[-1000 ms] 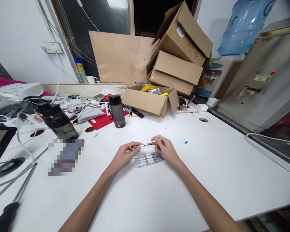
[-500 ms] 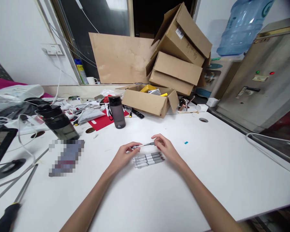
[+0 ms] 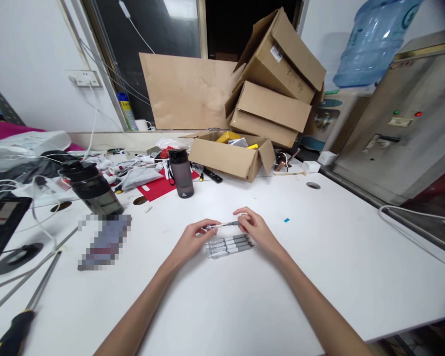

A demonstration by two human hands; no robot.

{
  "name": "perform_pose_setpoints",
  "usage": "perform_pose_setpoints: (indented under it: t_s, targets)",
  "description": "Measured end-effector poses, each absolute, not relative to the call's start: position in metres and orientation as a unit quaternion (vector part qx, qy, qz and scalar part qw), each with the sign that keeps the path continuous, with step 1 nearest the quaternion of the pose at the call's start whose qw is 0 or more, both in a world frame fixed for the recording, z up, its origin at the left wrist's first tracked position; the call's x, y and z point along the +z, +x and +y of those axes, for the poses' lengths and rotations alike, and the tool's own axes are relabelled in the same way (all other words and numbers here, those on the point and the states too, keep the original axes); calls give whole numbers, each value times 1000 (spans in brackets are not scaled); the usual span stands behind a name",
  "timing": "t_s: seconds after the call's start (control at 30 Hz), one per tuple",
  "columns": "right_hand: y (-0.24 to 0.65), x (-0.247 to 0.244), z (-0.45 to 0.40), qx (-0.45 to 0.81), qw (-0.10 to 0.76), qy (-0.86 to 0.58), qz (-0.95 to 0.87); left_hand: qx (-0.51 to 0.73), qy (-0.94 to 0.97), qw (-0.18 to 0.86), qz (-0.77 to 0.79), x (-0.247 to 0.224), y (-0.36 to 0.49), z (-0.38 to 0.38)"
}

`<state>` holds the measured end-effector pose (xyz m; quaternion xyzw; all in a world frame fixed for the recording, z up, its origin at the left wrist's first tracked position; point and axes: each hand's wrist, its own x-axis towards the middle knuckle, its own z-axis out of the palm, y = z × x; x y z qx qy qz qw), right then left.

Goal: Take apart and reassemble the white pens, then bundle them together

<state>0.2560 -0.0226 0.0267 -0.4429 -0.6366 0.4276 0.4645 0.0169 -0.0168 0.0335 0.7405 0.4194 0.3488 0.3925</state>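
At the far left a screwdriver (image 3: 11, 332) lies by the table's (image 3: 319, 277) near edge, and a dark bottle (image 3: 91, 188) stands farther back. In the middle, the left hand (image 3: 193, 238) pinches one end of a grey pen (image 3: 222, 225) and the right hand (image 3: 254, 228) pinches the other end, just as a moment ago; the grip looks a bit tighter now. Just under it, a row of pens (image 3: 228, 245) lies on the table. To the right the white top is bare, with lots of room, out to the cable (image 3: 411, 217).

You can read nothing here: the label on the tilted cardboard box (image 3: 278, 53) (top of the stack) is too small.
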Motion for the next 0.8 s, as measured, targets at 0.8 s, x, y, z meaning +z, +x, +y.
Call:
perform_pose_setpoints:
  t_s: [0.8]
  targets:
    - [259, 25, -21, 473, 436, -441, -626, 349, 735, 399, 422, 36, 20, -19]
